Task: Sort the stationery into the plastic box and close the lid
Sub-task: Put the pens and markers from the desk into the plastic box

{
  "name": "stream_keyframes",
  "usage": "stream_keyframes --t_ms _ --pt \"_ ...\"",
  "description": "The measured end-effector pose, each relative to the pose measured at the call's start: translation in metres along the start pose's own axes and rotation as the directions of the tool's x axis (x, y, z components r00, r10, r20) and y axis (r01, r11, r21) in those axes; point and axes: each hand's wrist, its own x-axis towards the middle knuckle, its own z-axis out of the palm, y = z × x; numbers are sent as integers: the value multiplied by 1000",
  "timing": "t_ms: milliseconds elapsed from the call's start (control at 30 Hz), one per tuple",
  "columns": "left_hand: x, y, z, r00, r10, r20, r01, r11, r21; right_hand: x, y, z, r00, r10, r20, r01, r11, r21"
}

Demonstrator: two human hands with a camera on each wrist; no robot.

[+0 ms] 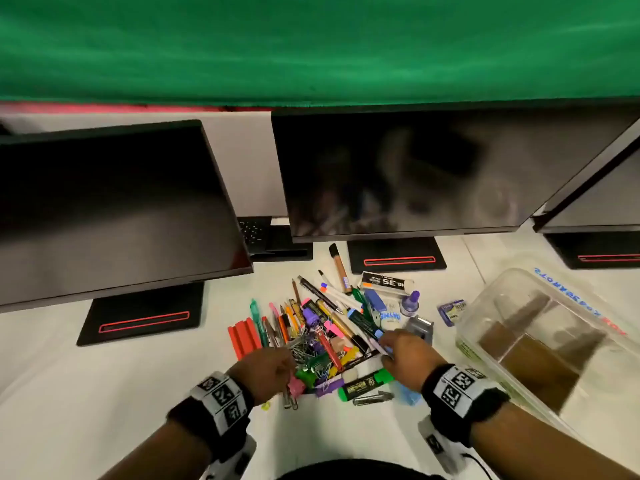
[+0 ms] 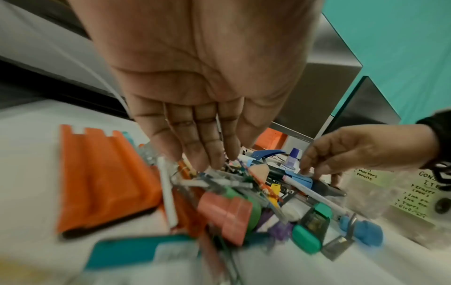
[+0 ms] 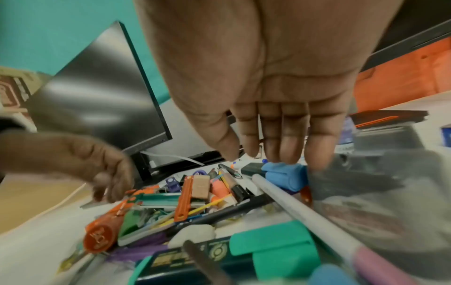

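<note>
A heap of stationery (image 1: 325, 334) lies on the white desk: pens, pencils, highlighters, binder clips, paper clips (image 1: 301, 348) and an orange ridged holder (image 1: 242, 337). To its right stands the clear plastic box (image 1: 465, 337), open, with brown card dividers inside. My left hand (image 1: 289, 355) hovers palm down over the paper clips, its straight fingers (image 2: 214, 160) just reaching them. My right hand (image 1: 382, 341) reaches onto the heap's right side, where its straight fingertips (image 3: 285, 156) meet a blue-capped highlighter (image 3: 283, 173) and a white pen (image 3: 305, 212). Neither hand holds anything.
Three dark monitors on black stands line the back of the desk: left (image 1: 114, 209), middle (image 1: 398, 174), right (image 1: 606, 188). A staple box (image 1: 386, 283), a purple-capped bottle (image 1: 410, 303) and a small blue packet (image 1: 452, 311) lie behind the heap. Green cloth hangs behind.
</note>
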Motion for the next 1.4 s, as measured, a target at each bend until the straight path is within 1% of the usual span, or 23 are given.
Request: stream_keyframes --t_ms 67,133,267,333,400,500,633,767,867,967,1133,1200,1300,1400 --pt "20 7 -4 997 25 -77 -25 1000 -3 15 -4 0 998 26 -49 -28 998 -48" --pt "38 19 -11 992 56 -112 -51 997 50 26 -11 -3 997 61 -40 -65 992 -107" --pt "73 31 -21 989 94 -118 -75 985 156 40 -15 0 986 163 41 -146 953 -265" --pt "89 35 -27 990 96 -100 -75 977 201 43 -15 2 982 182 47 -162 945 -284" --pt "106 38 -32 995 75 -72 -55 968 244 45 -15 4 981 187 54 -167 949 -267" --pt "129 41 -36 999 52 -14 -44 933 356 49 -15 4 981 176 81 -148 950 -274" --pt "153 40 -40 999 36 0 -31 878 478 51 -15 2 978 157 137 -116 956 -269" --pt "170 35 -38 998 47 45 -64 821 568 55 -5 1 970 158 185 -137 983 -121" --pt "176 33 -35 994 94 48 -104 793 600 61 -2 2 971 181 158 -177 984 -37" --pt "180 32 -35 991 124 57 -132 765 631 70 -4 2 987 152 54 -155 987 47" --pt "185 33 -39 987 145 68 -154 742 653 80 -18 -8 992 123 4 -123 990 62" --pt "187 33 -41 986 148 80 -164 743 648 81 -20 -5 991 133 10 -133 990 38" --pt "189 33 -43 981 162 102 -189 734 652 80 -19 1 982 179 55 -181 983 21" --pt "189 31 -42 985 131 116 -175 736 654 82 -15 5 977 197 80 -199 980 10"
